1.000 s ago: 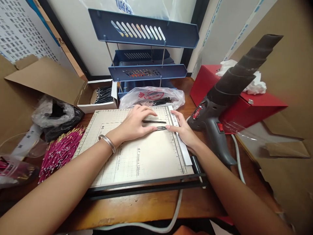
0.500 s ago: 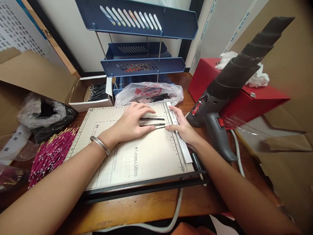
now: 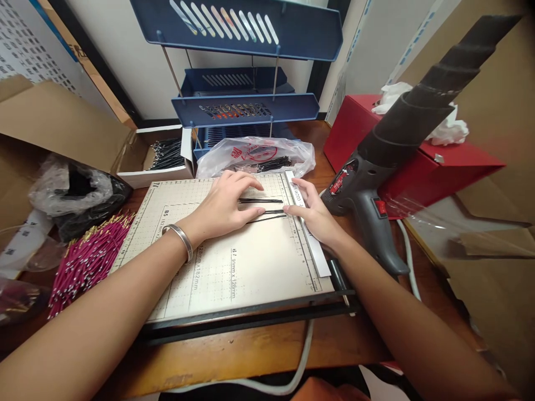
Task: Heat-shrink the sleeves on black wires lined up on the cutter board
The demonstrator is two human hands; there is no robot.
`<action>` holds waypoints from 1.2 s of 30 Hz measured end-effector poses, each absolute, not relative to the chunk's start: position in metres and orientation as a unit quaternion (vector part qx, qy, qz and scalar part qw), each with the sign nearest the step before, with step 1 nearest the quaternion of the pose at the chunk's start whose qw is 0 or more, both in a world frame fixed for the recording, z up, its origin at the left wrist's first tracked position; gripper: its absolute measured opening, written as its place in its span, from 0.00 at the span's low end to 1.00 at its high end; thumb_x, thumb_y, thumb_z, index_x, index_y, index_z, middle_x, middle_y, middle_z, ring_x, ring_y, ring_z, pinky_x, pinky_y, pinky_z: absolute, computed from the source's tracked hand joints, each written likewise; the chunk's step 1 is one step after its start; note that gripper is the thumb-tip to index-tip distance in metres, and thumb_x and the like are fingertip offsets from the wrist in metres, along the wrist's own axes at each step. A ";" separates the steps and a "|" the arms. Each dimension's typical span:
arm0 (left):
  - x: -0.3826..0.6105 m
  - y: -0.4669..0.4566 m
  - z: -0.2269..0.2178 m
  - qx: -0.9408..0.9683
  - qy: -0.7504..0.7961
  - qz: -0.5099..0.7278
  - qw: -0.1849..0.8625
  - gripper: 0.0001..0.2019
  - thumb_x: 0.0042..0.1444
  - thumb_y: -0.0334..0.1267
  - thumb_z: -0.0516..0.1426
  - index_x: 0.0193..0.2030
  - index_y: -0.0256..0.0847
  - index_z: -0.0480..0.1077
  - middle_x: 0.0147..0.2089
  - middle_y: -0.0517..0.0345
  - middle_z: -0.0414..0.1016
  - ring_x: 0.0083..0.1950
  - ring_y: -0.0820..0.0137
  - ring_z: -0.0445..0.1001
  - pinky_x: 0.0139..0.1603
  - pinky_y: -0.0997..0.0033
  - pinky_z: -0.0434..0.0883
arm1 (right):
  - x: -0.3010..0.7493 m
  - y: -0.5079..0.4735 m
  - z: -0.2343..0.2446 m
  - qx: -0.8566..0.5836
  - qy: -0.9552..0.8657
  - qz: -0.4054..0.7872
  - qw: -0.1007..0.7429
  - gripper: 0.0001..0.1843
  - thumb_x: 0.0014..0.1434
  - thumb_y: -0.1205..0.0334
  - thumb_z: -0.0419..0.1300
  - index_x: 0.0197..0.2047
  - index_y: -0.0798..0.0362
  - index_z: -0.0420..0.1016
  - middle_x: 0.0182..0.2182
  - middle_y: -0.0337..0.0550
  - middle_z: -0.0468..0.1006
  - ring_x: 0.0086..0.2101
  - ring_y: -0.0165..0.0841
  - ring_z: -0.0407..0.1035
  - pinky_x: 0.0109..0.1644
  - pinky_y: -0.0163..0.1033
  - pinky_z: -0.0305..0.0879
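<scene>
A cream paper trimmer board (image 3: 263, 267) with printed grid lines lies in front of me. My left hand (image 3: 225, 206) rests on it, thumb and fingers apart in a curve. Thin black wires (image 3: 263, 200) stick out to the right from beneath that hand, in two rough groups. Its thumb lies across the lower group. My right hand (image 3: 315, 214) lies over the white strip (image 3: 315, 250) along the board's right side, thumb and fingers apart. The right thumb tip touches the lower wires' ends or lies just beside them. Whatever is under the left palm is hidden.
Magenta wires (image 3: 90, 262) are heaped left of the board. Black wires (image 3: 166, 154) fill a white box behind, near a plastic bag (image 3: 259, 159). A blue rack (image 3: 246, 108) stands at the back. A heat gun (image 3: 371, 200) and red box (image 3: 460, 161) are at right.
The lower wires now show as separate strands spread apart at the left thumb. Both hands stay in nearly the same place. The view has shifted slightly.
</scene>
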State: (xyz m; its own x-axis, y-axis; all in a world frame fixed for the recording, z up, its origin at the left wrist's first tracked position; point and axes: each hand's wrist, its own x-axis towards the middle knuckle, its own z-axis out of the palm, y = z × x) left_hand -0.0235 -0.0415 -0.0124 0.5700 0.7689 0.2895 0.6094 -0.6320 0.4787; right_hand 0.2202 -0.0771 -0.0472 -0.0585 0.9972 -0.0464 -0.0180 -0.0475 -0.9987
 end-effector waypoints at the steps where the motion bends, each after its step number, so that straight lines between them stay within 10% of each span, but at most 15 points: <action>1: -0.023 -0.042 -0.012 0.871 0.394 0.242 0.167 0.19 0.65 0.51 0.65 0.56 0.43 0.77 0.61 0.48 0.79 0.66 0.49 0.70 0.72 0.42 0.64 | 0.220 -0.077 -0.048 -0.493 -0.498 0.528 0.479 0.43 0.49 0.57 0.71 0.65 0.42 0.60 0.74 0.50 0.68 0.74 0.49 0.63 0.83 0.62 0.51; 13: -0.013 -0.036 -0.012 0.848 0.450 0.230 0.156 0.10 0.66 0.46 0.63 0.37 0.44 0.79 0.44 0.52 0.80 0.51 0.56 0.73 0.59 0.49 0.66 | 0.216 -0.078 -0.040 -0.513 -0.485 0.523 0.478 0.42 0.44 0.57 0.70 0.61 0.41 0.59 0.75 0.53 0.68 0.74 0.52 0.63 0.83 0.65 0.52; 36: -0.015 -0.037 -0.010 0.843 0.449 0.239 0.175 0.12 0.69 0.46 0.61 0.38 0.43 0.80 0.40 0.53 0.83 0.46 0.58 0.75 0.51 0.55 0.68 | 0.219 -0.076 -0.046 -0.514 -0.465 0.520 0.499 0.36 0.51 0.60 0.71 0.60 0.42 0.63 0.74 0.51 0.70 0.74 0.49 0.65 0.83 0.65 0.54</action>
State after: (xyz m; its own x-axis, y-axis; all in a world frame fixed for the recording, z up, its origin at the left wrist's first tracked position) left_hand -0.0155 -0.0366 -0.0104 0.4818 0.8410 0.2461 0.6738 -0.5352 0.5095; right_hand 0.2187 -0.0756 -0.0460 0.0262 0.9973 -0.0691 -0.0413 -0.0680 -0.9968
